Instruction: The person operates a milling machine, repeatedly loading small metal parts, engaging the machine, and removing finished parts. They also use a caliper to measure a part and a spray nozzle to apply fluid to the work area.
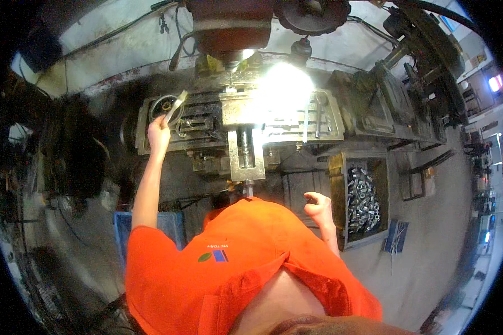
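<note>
My left hand [159, 133] is closed around a pale, flat, brush-like tool [176, 105]. The tool slants up and to the right over a round dark bowl [162, 107] at the left end of the slotted machine table [207, 146]. My right hand [317, 207] is held low beside my orange shirt, left of a crate of metal parts. Its fingers are curled together; anything between them is too small to make out. Between my hands, a metal vise [236, 114] with an exposed screw [245, 146] sits on the table, below the machine's spindle [231, 62].
A glaring work lamp [288, 86] hides part of the table's right half. The crate [338, 190] of small metal parts [364, 201] stands at the right. A blue bin [120, 231] is at the lower left, and a blue item [395, 234] lies on the floor right of the crate.
</note>
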Available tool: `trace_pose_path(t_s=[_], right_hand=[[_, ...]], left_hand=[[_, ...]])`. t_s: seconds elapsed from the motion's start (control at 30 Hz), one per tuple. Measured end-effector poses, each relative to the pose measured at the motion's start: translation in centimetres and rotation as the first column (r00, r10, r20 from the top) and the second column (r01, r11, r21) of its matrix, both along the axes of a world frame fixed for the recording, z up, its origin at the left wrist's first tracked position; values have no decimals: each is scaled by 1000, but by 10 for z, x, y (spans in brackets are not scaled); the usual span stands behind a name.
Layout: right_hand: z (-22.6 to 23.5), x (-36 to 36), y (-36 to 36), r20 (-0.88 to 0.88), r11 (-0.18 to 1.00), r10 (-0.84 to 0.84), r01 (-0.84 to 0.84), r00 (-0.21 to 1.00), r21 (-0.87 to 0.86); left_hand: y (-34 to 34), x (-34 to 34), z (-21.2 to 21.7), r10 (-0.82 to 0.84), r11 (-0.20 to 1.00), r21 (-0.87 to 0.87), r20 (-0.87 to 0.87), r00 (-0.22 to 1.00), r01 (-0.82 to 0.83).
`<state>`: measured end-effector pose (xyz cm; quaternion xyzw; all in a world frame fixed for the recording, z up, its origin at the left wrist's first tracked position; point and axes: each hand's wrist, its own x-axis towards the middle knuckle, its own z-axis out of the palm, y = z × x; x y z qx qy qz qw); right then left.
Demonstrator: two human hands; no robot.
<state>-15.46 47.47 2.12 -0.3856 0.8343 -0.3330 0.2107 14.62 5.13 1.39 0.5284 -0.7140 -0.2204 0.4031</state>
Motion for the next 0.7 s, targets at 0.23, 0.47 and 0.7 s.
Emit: trace_pose_path(t_s=[0.23, 0.47, 0.7], right_hand=[[-2, -1, 8, 31, 1000, -9, 9, 999, -4], [-2, 8, 13, 15, 1000, -8, 8, 1000, -8], [-2, 6, 16, -17, 999, -32, 32, 999, 28]], left_hand=[[28, -79, 49, -183, 983, -4, -81, 980, 184], [28, -93, 48, -218, 968, -133, -34, 975, 212], [12, -86, 42, -291, 957, -99, -315, 903, 274]])
